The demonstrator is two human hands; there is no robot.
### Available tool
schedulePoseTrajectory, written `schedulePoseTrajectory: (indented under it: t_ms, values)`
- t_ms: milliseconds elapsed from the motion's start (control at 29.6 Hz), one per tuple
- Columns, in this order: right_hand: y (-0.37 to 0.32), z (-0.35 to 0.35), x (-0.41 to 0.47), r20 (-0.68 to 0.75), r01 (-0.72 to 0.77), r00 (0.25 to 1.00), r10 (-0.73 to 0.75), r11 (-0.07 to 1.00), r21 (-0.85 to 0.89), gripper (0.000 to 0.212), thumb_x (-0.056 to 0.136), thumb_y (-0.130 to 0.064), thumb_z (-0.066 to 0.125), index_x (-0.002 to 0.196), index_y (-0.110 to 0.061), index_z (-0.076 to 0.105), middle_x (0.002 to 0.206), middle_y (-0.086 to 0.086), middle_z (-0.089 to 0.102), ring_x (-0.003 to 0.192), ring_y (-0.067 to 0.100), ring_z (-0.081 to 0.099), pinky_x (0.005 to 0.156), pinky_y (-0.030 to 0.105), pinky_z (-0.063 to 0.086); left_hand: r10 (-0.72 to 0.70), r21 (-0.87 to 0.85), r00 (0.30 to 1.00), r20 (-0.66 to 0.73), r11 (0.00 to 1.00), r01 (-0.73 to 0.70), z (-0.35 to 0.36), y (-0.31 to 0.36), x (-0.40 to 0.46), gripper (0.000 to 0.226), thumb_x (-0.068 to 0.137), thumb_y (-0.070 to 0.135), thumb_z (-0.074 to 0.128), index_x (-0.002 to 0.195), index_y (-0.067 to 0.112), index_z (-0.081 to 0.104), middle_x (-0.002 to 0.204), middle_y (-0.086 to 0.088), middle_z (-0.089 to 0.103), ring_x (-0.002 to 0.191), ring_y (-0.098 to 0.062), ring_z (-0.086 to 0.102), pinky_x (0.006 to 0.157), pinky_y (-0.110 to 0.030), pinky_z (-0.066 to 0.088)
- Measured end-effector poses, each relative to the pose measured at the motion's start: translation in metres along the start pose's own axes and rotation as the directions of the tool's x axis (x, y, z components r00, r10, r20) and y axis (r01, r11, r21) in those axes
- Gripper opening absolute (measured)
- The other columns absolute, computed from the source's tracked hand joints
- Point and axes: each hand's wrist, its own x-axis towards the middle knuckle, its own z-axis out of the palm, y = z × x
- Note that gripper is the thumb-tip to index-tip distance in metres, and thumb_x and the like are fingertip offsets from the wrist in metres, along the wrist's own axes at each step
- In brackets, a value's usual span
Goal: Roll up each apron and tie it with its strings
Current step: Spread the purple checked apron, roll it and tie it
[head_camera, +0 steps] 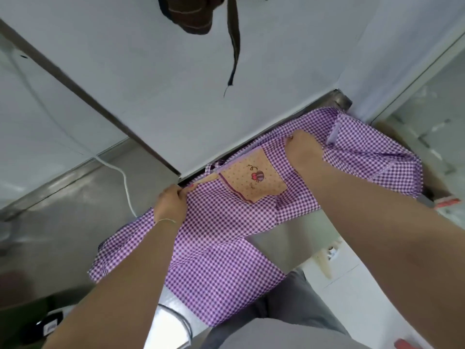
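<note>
A purple-and-white checked apron (216, 250) lies spread over the steel counter (63, 222), its near part hanging over the front edge. An orange pocket (254, 178) with a small cartoon print faces up near the wall. My left hand (171, 204) pinches the apron's far edge left of the pocket, beside a thin purple string (214, 166). My right hand (302, 149) grips the far edge to the right of the pocket, where the cloth bunches in folds. A second, dark brown striped apron (191, 13) hangs on the wall above, one strap (234, 46) dangling.
A white cable (123, 180) runs down the wall onto the counter at left. A dark box (37, 321) sits at the bottom left. The white tiled floor (352, 293) and my grey trousers show below the counter's edge. A glass partition (427, 109) stands at right.
</note>
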Motion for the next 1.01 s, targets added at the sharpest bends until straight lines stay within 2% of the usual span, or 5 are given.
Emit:
schedulePoseTrajectory:
  t_ms: [237,439,710,879,1014]
  values:
    - [-0.009,0.026,0.016,0.264,-0.087,0.964,-0.042,0.883,0.460,0.040,0.097,-0.009,0.046,0.135,-0.006,0.037,0.116,0.010,0.054,0.108,0.023,0.054,0.089,0.030,0.043,-0.138,-0.029,0.989,0.061,0.990,0.140,0.008,0.009,0.008,0.022,0.100,0.036,0.045,0.104,0.015,0.051,0.102,-0.017,0.065,0.094,-0.036,0.060,0.075,-0.041,0.047]
    - [0.000,0.055,-0.019,0.466,0.532,0.799,-0.381,0.810,-0.249,0.082,0.086,-0.058,0.056,0.150,-0.030,0.013,0.159,0.007,0.011,0.145,0.036,0.012,0.112,0.055,0.029,-0.058,0.018,0.967,0.247,0.998,0.056,0.015,0.014,-0.010,0.033,0.103,0.017,0.032,0.130,0.016,0.051,0.121,-0.020,0.063,0.108,-0.037,0.059,0.089,-0.037,0.044]
    - [0.005,0.070,-0.083,0.501,0.509,0.813,-0.298,0.782,-0.360,0.080,0.084,-0.061,0.056,0.146,-0.026,0.019,0.154,0.010,0.011,0.138,0.042,0.018,0.097,0.053,0.046,0.036,0.244,0.899,0.437,0.957,-0.157,0.003,-0.027,-0.023,0.026,0.102,0.021,0.033,0.102,0.021,0.059,0.109,-0.012,0.066,0.087,-0.023,0.057,0.080,-0.030,0.042]
    - [0.023,0.079,-0.110,0.436,0.434,0.847,-0.303,0.868,-0.241,0.080,0.089,-0.056,0.052,0.148,-0.025,0.008,0.152,0.008,0.018,0.131,0.033,0.036,0.098,0.050,0.045,-0.064,0.494,0.979,0.193,0.869,-0.041,-0.007,-0.032,-0.028,0.033,0.102,0.022,0.031,0.120,0.022,0.059,0.118,-0.010,0.063,0.104,-0.029,0.060,0.088,-0.040,0.049]
    - [0.036,0.077,-0.100,0.436,0.407,0.852,-0.290,0.890,-0.203,0.084,0.088,-0.067,0.042,0.152,-0.027,0.003,0.158,0.003,0.014,0.127,0.027,0.045,0.100,0.041,0.046,0.309,0.288,0.922,-0.232,0.927,-0.239,0.016,-0.011,-0.043,0.027,0.089,0.014,0.046,0.107,0.004,0.063,0.112,-0.019,0.058,0.098,-0.037,0.054,0.083,-0.048,0.046]
